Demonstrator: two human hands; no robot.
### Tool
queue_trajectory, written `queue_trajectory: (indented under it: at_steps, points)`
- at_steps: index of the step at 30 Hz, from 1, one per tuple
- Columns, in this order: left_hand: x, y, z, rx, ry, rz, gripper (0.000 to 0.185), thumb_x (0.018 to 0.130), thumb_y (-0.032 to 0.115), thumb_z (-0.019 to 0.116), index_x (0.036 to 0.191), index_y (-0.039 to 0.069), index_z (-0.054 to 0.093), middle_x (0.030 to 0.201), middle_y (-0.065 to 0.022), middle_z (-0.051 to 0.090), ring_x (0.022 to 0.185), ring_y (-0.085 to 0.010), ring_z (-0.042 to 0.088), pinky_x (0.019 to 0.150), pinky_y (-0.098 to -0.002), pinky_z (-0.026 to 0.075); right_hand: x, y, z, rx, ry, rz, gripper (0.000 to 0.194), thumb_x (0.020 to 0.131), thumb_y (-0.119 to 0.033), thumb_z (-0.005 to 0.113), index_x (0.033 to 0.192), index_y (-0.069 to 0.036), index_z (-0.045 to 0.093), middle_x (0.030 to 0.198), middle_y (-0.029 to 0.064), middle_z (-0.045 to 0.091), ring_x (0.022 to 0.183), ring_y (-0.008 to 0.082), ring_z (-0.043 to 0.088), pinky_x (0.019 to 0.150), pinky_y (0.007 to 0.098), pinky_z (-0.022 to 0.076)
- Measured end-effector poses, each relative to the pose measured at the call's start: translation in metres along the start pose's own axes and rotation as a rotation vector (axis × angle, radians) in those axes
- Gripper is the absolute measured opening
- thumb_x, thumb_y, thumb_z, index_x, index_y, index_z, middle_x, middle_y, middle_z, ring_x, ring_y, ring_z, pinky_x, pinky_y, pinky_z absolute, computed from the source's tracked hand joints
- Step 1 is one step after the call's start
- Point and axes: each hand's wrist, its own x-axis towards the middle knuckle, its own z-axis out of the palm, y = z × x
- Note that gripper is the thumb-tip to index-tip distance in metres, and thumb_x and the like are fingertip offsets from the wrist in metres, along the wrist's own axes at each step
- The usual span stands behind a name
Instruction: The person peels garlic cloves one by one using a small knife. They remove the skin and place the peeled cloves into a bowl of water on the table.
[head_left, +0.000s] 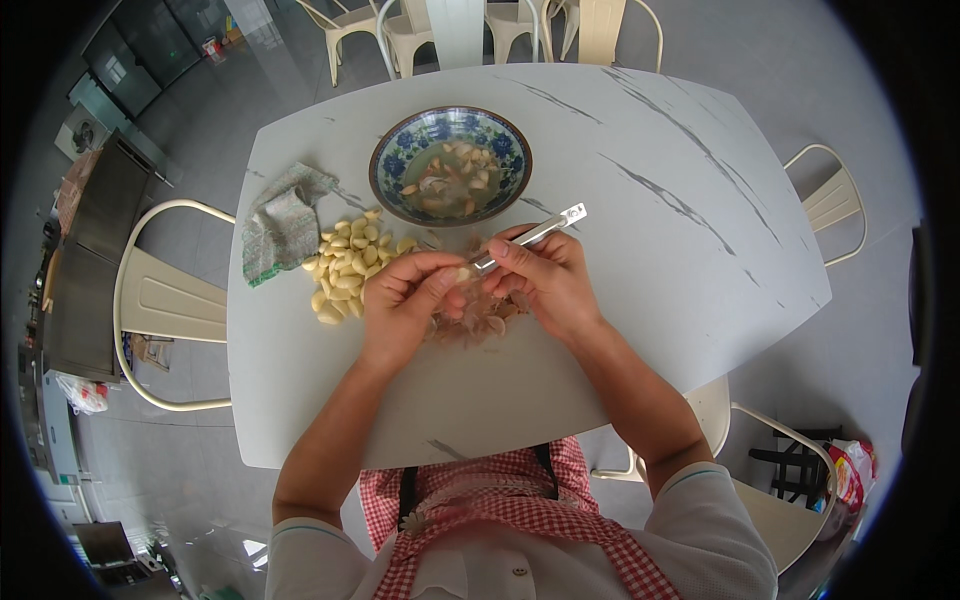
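Observation:
My left hand (409, 300) pinches a garlic clove (465, 274) between thumb and fingers. In my right hand (547, 277) is a metal peeler (531, 234), its lower end close to the clove and its holed end pointing up and right. Beneath both hands lies a heap of papery garlic skins (480, 319). Beside my left hand is a pile of peeled garlic cloves (349, 262). Beyond the hands stands a blue floral bowl (386, 169) of cloudy water with unpeeled-looking cloves (469, 169) in it. My fingers partly hide the clove and the tool's working end.
A grey cloth (285, 221) lies crumpled at the left of the marble-patterned table (660, 300), near the peeled pile. Cream metal chairs stand around the table, including one at the left (172, 292) and one at the lower right (780, 517).

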Motion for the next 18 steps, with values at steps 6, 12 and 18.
queue_trajectory:
  at_steps: [6,12,18]
  points:
    - [0.0001,-0.0037,0.0001,-0.144,0.063,-0.046,0.016,0.082,0.007,0.049,0.096,0.000,0.053,0.078,-0.0059,0.057,0.064,-0.0090,0.050,0.055,-0.0217,0.042,-0.0004,0.0051,0.0027,-0.107,0.057,0.025,0.019,0.076,-0.012,0.059,0.082,0.005,0.056,0.066,0.0095,0.058,0.053,0.0127,0.055,0.048,0.0220,0.0460]
    - [0.0007,-0.0046,0.0009,-0.404,0.070,-0.140,0.017,0.082,0.010,0.049,0.096,0.001,0.053,0.076,-0.0048,0.055,0.060,-0.0080,0.046,0.053,-0.0197,0.037,-0.0021,0.0055,0.0055,-0.222,0.088,0.086,0.016,0.075,-0.011,0.059,0.081,0.004,0.057,0.064,0.0094,0.057,0.052,0.0120,0.054,0.047,0.0220,0.0464]
    - [-0.0012,-0.0012,0.0012,-0.382,-0.006,-0.149,0.015,0.082,0.011,0.049,0.094,0.003,0.053,0.074,-0.0045,0.054,0.058,-0.0078,0.044,0.050,-0.0190,0.036,-0.0012,-0.0023,0.0032,-0.114,0.034,-0.034,0.019,0.076,-0.013,0.058,0.084,0.004,0.056,0.070,0.0089,0.059,0.057,0.0129,0.055,0.050,0.0221,0.0452]
